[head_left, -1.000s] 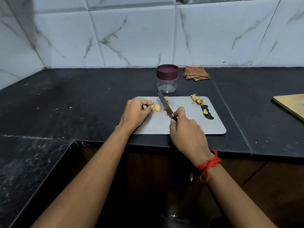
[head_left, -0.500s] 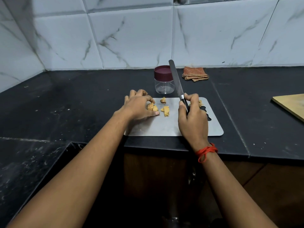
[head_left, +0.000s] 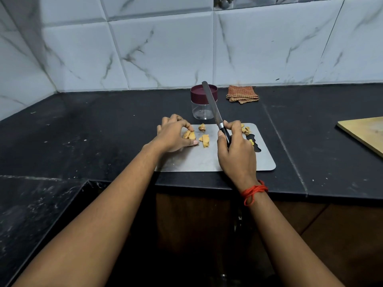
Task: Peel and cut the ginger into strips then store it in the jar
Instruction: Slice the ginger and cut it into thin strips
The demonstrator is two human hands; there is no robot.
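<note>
While the right hand (head_left: 236,151) grips the knife (head_left: 213,106) by its handle, blade tilted up off the steel board (head_left: 207,161), the left hand (head_left: 174,134) pinches a ginger piece (head_left: 189,135) between thumb and curled fingers on the board. Two loose slices (head_left: 204,140) lie just beside it, and the lidded jar (head_left: 204,109) stands behind the board.

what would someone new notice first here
The long knife stands out, gripped in the right hand with its blade raised and pointing toward the lidded jar behind the steel board. Then the yellow ginger pieces on that board, one held by the left hand.
</note>
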